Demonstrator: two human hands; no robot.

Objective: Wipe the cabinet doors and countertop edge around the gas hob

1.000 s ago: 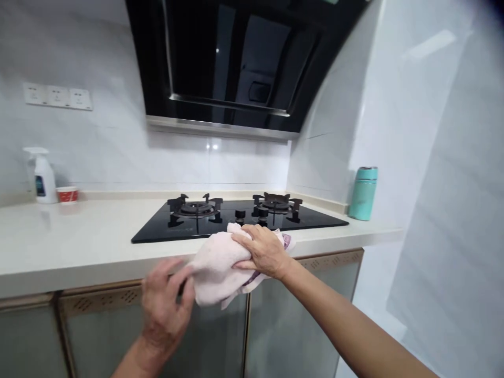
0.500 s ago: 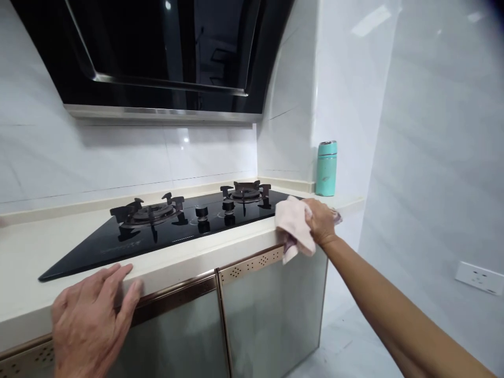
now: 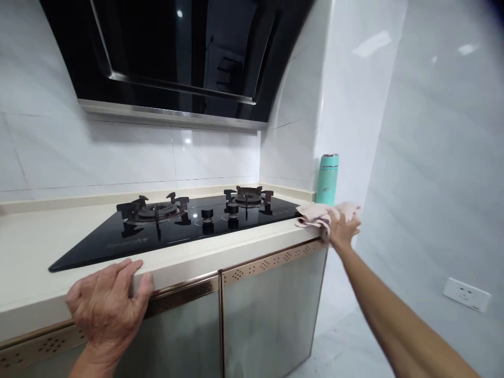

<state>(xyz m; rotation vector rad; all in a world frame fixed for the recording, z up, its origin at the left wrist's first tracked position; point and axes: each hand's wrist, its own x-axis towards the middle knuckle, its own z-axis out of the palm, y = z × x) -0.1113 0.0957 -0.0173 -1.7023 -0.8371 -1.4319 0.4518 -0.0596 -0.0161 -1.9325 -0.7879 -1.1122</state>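
Observation:
My right hand (image 3: 343,227) grips a pale pink cloth (image 3: 317,214) at the right front corner of the white countertop (image 3: 189,249). Part of the cloth lies on the counter and part hangs over its front edge. My left hand (image 3: 112,296) rests on the counter's front edge at the left, its fingers stretched over the top and the thumb against the front; it holds nothing. Between the hands, the black glass gas stove (image 3: 181,231) is set in the counter, with two burners and two knobs. Just behind the cloth stands a turquoise thermos bottle (image 3: 327,181).
A black range hood (image 3: 165,58) overhangs the stove. Below the counter are glass cabinet doors (image 3: 271,304) with perforated metal trim. A marbled wall (image 3: 433,173) bounds the right side and carries a white power socket (image 3: 467,294).
My right hand has moved right with the cloth, from beside the stove's front right edge to the counter's corner near the bottle. My left hand stays on the edge. The view has shifted slightly.

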